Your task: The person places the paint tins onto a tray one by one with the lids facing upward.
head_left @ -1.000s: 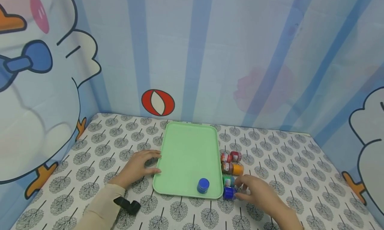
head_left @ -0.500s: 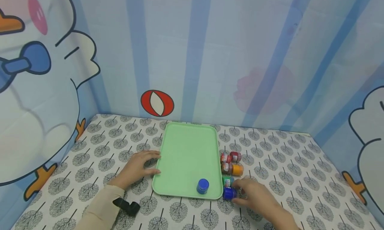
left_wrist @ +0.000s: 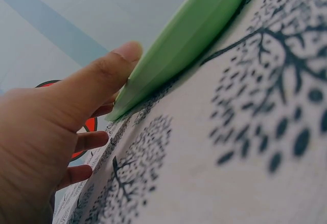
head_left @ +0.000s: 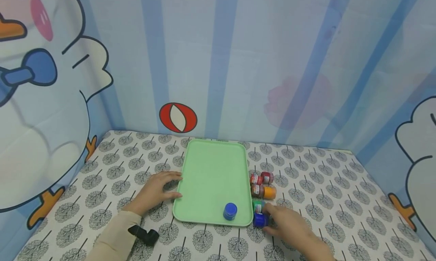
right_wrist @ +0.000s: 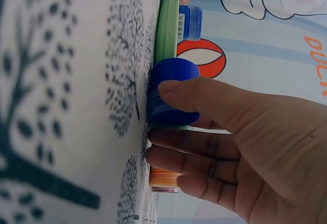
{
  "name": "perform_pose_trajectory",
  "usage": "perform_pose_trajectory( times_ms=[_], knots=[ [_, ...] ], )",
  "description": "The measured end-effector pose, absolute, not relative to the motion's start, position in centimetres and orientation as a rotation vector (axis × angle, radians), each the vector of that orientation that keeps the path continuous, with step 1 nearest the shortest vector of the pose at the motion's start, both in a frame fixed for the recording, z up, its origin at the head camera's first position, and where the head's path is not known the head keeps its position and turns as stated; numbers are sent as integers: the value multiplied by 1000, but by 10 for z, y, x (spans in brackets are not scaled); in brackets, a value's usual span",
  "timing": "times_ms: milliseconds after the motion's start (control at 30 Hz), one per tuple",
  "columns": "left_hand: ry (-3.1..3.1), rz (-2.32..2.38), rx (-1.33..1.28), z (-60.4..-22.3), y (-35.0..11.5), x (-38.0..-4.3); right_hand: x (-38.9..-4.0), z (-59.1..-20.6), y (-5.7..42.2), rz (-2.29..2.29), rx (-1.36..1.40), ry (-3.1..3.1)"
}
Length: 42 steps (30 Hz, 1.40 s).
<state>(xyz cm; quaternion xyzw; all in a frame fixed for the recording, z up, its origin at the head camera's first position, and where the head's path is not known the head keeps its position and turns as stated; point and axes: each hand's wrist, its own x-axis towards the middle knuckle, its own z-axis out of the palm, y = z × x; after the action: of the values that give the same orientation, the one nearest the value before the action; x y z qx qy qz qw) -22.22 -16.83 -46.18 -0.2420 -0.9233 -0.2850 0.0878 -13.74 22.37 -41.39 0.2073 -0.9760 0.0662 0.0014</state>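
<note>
My right hand (head_left: 287, 225) holds a blue paint jar (head_left: 260, 220) lying on its side against the tray's near right corner. In the right wrist view the thumb (right_wrist: 171, 87) presses on this jar (right_wrist: 166, 68), with the forefinger largely hidden behind it. A green paint jar (head_left: 258, 206) lies just beyond, partly covered by the fingers. My left hand (head_left: 154, 189) rests at the left rim of the green tray (head_left: 211, 166), thumb and fingers extended; its thumb (left_wrist: 127, 51) touches the rim in the left wrist view. Another blue-lidded jar (head_left: 230, 211) stands upright on the tray.
Along the tray's right side lie more small paint jars: a red one (head_left: 256, 179), a dark red one (head_left: 267, 177), a brown one (head_left: 257, 191) and an orange one (head_left: 270, 193). A tree-patterned cloth (head_left: 316, 200) covers the table. A printed curtain (head_left: 245, 64) hangs behind.
My right hand has moved slightly left and closed in on the blue jar beside the tray. My left hand stays at the tray's rim.
</note>
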Motion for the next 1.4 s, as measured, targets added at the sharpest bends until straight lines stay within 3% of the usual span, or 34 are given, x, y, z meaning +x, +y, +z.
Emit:
perform_pose_trajectory(
  times_ms=[500, 1400],
  knots=[
    [-2760, -865, -713, -462, -169, -222, -139, -405, 226, 341, 572, -3158],
    [-2768, -866, -719, -462, -169, -222, -149, -378, 221, 324, 767, -2935]
  ],
)
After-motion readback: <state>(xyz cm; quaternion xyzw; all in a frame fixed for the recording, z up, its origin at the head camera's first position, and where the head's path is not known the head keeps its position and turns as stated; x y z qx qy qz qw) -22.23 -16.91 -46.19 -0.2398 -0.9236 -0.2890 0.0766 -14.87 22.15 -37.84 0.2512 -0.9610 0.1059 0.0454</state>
